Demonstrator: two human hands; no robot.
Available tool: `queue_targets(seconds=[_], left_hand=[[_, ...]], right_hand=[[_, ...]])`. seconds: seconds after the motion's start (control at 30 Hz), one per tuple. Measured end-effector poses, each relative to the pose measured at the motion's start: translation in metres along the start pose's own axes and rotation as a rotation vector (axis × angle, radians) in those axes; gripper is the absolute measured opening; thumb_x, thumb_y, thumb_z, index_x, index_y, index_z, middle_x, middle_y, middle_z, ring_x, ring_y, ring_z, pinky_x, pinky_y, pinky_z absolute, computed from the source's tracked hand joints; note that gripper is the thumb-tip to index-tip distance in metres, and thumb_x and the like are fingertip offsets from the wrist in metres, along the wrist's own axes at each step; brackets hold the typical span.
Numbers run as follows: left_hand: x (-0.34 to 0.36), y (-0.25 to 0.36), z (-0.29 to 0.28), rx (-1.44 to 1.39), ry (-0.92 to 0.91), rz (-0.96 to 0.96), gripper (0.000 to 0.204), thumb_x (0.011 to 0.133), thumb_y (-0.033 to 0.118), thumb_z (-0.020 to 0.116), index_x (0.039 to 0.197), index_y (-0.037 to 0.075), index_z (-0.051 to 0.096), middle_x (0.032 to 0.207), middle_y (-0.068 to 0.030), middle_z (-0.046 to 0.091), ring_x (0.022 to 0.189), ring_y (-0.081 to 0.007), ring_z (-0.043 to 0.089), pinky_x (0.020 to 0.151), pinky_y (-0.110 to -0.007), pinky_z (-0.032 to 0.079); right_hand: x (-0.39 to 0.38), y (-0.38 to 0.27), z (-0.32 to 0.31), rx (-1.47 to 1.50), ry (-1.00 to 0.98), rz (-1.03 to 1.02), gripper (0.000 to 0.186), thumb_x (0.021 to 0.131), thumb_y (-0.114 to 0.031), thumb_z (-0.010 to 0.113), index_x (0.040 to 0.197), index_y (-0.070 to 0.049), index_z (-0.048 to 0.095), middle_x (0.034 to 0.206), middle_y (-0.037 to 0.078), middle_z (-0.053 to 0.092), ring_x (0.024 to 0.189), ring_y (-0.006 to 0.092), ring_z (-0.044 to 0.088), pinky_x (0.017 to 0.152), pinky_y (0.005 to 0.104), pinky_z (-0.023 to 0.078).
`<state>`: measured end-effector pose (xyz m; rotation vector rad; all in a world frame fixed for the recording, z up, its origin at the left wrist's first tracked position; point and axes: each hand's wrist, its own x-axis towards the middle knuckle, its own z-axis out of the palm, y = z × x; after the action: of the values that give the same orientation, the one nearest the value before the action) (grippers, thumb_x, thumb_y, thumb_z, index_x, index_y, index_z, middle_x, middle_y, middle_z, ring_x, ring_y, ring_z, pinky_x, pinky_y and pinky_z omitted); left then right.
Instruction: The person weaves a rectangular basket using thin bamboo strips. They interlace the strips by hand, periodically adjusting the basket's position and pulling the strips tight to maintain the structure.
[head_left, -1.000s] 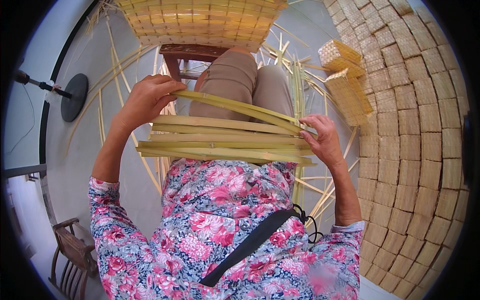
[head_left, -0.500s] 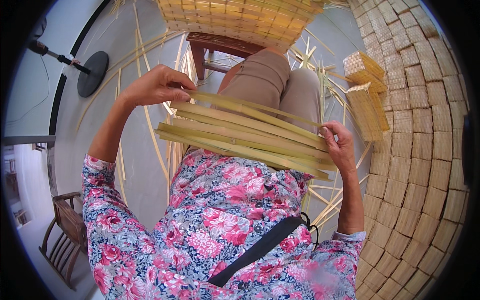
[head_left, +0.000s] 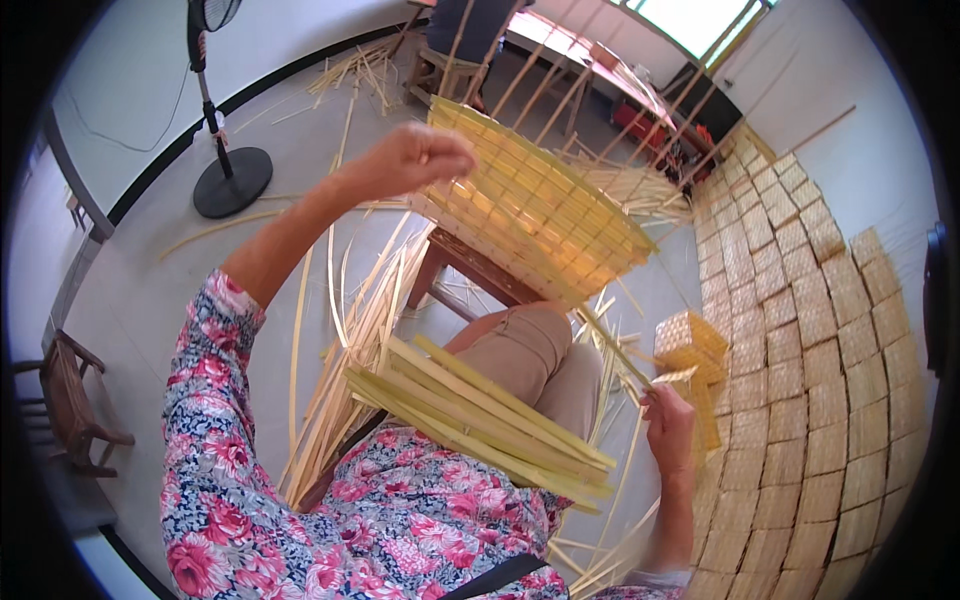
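Grey floor (head_left: 270,345) littered with cane, one long strip (head_left: 615,347) slanting off the basket corner

Head view: a woven yellow basket (head_left: 540,215) stands on a wooden stool (head_left: 485,268) beyond the knees, with a fan (head_left: 232,180) at the left, a tabletop (head_left: 548,35) at the back and woven pieces (head_left: 790,400) stacked along the right side. The right hand (head_left: 668,420) pinches the near end of the long strip, whose far end meets the basket's lower right corner; whether it passes into the weave cannot be told. The left hand (head_left: 430,158) is raised in front of the basket's upper left part, fingers curled and blurred, so I cannot tell whether it grips anything. A sheaf of flat strips (head_left: 480,415) lies across the lap, touched by neither hand

What has just changed is the reach: the work now appears to be at the basket rather than over the lap. Half a second ago both hands stretched a strip between them above the sheaf; now they are well apart, the view takes in more of the room, and the sheaf slants more steeply down to the right
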<state>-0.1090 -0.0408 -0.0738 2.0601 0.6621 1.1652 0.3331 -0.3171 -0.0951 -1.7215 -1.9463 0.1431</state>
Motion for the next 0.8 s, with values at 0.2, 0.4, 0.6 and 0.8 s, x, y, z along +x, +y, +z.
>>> queue_targets(seconds=[0.2, 0.4, 0.6, 0.8], left_hand=[[0.068, 0.003, -0.043, 0.400, 0.775, 0.066, 0.030, 0.091, 0.023, 0.069, 0.116, 0.007, 0.066, 0.102, -0.0045, 0.068, 0.094, -0.0113, 0.063, 0.084, -0.028, 0.052], [0.107, 0.029, -0.060, -0.122, 0.391, 0.236, 0.030, 0.090, 0.026, 0.071, 0.113, 0.007, 0.068, 0.102, -0.0059, 0.070, 0.101, -0.0154, 0.065, 0.094, -0.031, 0.049], [0.114, 0.048, -0.051, 0.320, -0.057, 0.023, 0.058, 0.089, 0.035, 0.070, 0.138, 0.010, 0.053, 0.118, -0.0134, 0.066, 0.111, -0.0255, 0.064, 0.095, -0.037, 0.051], [0.131, 0.072, -0.041, 0.393, -0.011, 0.155, 0.044, 0.089, 0.032, 0.070, 0.126, 0.009, 0.064, 0.112, -0.0079, 0.068, 0.107, -0.0178, 0.064, 0.091, -0.035, 0.051]], right_hand=[[0.020, 0.006, 0.018, 0.540, 0.602, 0.142, 0.016, 0.103, -0.016, 0.046, 0.112, -0.004, 0.051, 0.082, 0.006, 0.062, 0.068, 0.0123, 0.060, 0.062, 0.0236, 0.048], [0.096, 0.032, 0.039, 1.022, 0.591, 0.360, 0.022, 0.100, -0.017, 0.052, 0.116, -0.003, 0.049, 0.111, 0.015, 0.065, 0.101, 0.0209, 0.066, 0.078, 0.0327, 0.056], [0.173, 0.003, 0.055, 1.129, 0.397, 0.226, 0.018, 0.094, -0.014, 0.063, 0.109, -0.004, 0.063, 0.105, 0.004, 0.064, 0.093, 0.0124, 0.063, 0.081, 0.0302, 0.057], [0.202, 0.008, 0.068, 1.042, 0.418, 0.218, 0.005, 0.093, -0.012, 0.064, 0.098, -0.009, 0.066, 0.089, -0.004, 0.065, 0.078, 0.0046, 0.060, 0.070, 0.0227, 0.052]])
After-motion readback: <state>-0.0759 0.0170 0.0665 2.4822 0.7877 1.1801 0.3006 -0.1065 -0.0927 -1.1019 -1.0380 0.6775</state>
